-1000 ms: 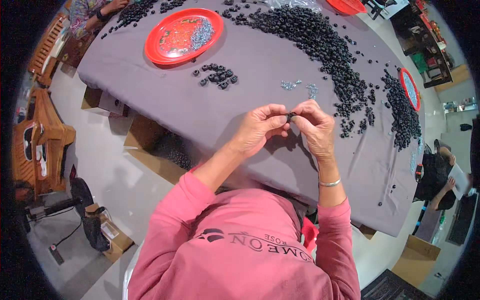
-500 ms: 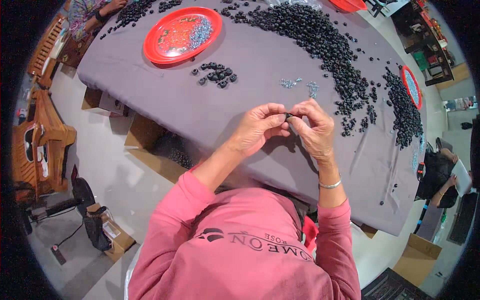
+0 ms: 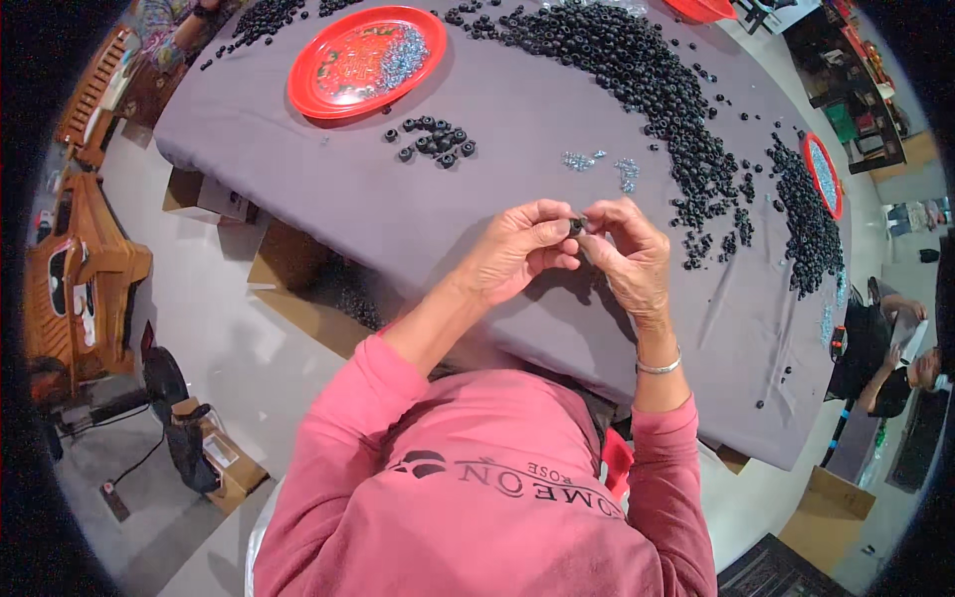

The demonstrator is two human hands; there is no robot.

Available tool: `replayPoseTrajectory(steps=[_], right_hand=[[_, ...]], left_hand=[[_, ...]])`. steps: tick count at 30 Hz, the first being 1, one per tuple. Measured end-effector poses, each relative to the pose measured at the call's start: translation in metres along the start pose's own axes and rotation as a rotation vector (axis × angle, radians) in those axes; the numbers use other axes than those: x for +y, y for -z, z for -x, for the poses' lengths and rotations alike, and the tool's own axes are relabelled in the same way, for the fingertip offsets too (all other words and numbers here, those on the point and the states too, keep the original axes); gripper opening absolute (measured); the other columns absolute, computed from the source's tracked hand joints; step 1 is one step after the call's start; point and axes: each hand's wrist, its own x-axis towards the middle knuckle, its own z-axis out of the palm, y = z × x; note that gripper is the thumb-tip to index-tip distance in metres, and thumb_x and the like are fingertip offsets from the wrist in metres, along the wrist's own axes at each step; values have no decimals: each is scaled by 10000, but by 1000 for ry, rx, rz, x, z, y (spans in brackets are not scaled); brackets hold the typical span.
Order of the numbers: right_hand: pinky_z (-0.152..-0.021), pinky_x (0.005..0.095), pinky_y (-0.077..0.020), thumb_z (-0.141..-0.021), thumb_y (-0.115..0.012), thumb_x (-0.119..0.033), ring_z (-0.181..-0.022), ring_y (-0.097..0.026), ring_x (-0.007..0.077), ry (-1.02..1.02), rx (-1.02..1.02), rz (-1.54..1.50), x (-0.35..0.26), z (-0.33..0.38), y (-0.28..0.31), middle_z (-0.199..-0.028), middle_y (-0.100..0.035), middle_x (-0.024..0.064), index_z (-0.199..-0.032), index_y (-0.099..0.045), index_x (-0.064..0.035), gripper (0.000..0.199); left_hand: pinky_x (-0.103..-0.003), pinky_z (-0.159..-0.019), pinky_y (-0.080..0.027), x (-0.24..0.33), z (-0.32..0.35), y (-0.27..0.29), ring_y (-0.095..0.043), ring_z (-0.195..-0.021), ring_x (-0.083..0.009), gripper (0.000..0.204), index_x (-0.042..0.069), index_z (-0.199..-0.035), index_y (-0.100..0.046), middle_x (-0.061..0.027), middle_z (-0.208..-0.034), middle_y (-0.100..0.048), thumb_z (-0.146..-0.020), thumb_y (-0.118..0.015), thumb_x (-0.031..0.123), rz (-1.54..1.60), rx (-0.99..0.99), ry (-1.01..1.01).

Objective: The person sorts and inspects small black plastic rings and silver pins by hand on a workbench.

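Over the near part of the table, my left hand pinches a small round black piece between thumb and fingertips. Close against it, my right hand has its thumb and forefinger pinched together; whatever lies between them is too small to make out. Just beyond my hands lie two little groups of tiny pale-blue bits. Farther left is a loose cluster of round black pieces, some showing a hole in the middle.
A grey cloth covers the table. A red tray with pale-blue bits stands far left. A long heap of black pieces curves along the right, with another red tray beyond. Other people sit at far left and right.
My right fingertips have shifted slightly up and away from the black piece, so more of it shows in my left fingers. The person at right has moved.
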Motion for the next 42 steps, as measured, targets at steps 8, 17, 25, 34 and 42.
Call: replayPoseTrajectory(steps=[8,17,25,34,42], right_hand=[[-696,245,-459,-779,-630,65,-825,-554,115,17,11,6,-5,-1,2,-928,-578,51,-1008,-630,33,231],[-652,253,-460,-777,-661,0,-726,-587,142,145,19,385,-23,-6,-7,-784,-611,59,-883,-673,2,107],[-626,235,-464,-792,-667,-19,-693,-590,116,27,115,421,-32,-1,-14,-764,-619,52,-866,-679,1,78],[-630,222,-472,-801,-665,-4,-698,-587,96,-17,169,412,-28,1,-22,-786,-635,45,-886,-678,6,86],[-616,192,-437,-886,-591,-81,-666,-537,57,-247,201,-94,-30,2,-15,-752,-588,16,-1028,-628,18,177]], left_hand=[[-318,-729,-592,0,4,1,-655,-818,-155,126,56,-1026,-604,-55,-906,-638,-905,-574,69,11,-7,19],[-306,-733,-588,-3,4,1,-651,-846,-154,136,45,-1037,-601,-62,-945,-634,-904,-578,66,-36,-19,-41],[-280,-737,-575,-8,3,-8,-638,-877,-138,199,19,-1101,-588,-65,-995,-625,-907,-576,63,-165,63,-147],[-243,-719,-572,-9,6,-11,-644,-806,-132,213,-16,-1109,-602,-91,-981,-635,-903,-567,25,-360,157,-264],[-268,-766,-564,-7,6,-12,-613,-863,-120,204,-11,-1102,-596,-57,-994,-594,-904,-552,7,-269,118,-234]])
